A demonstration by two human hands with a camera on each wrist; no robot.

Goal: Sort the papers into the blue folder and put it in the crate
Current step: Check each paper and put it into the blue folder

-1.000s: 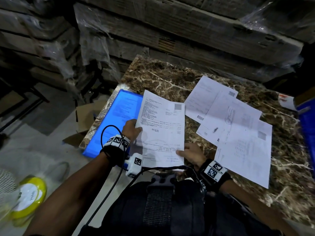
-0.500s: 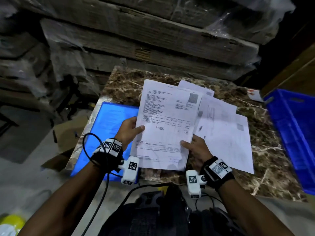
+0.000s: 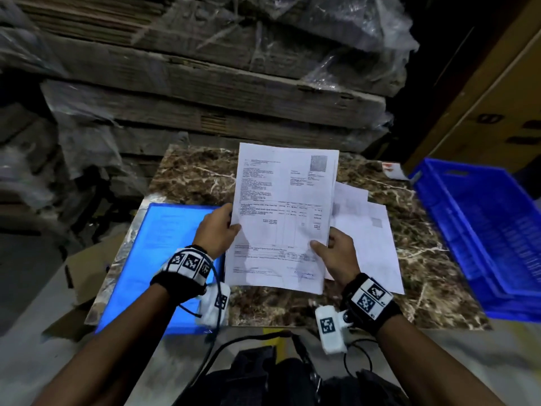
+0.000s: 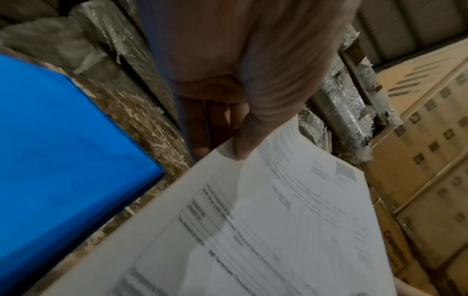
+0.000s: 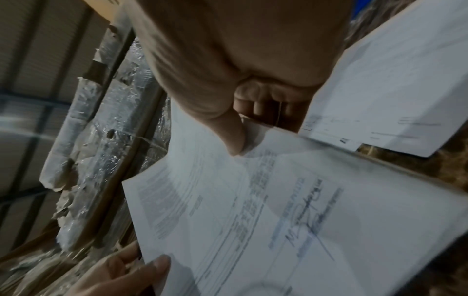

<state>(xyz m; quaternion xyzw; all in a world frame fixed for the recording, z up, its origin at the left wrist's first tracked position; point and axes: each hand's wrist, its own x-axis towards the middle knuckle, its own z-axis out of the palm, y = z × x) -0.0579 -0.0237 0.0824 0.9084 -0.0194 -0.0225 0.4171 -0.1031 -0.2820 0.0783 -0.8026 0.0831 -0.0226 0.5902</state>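
Observation:
I hold a printed white sheet (image 3: 281, 218) up above the marble table (image 3: 187, 177) with both hands. My left hand (image 3: 218, 230) pinches its left edge, thumb on the front. My right hand (image 3: 336, 253) pinches the right edge lower down. In the left wrist view the thumb (image 4: 255, 128) presses the sheet (image 4: 266, 230); in the right wrist view the thumb (image 5: 228, 128) lies on the sheet (image 5: 291, 210). The blue folder (image 3: 152, 259) lies flat at the table's left. More white papers (image 3: 369, 238) lie overlapped on the table, right of the held sheet. The blue crate (image 3: 486, 230) stands to the right.
Stacked flat cardboard wrapped in plastic film (image 3: 205, 83) rises behind the table. Brown cartons (image 3: 483, 98) stand at the far right behind the crate. A small cardboard box (image 3: 85, 271) sits on the floor left of the table. Cables hang near my lap.
Both hands have raised the sheet higher and more upright over the table's middle. The head view has swung right, bringing the crate fully into sight.

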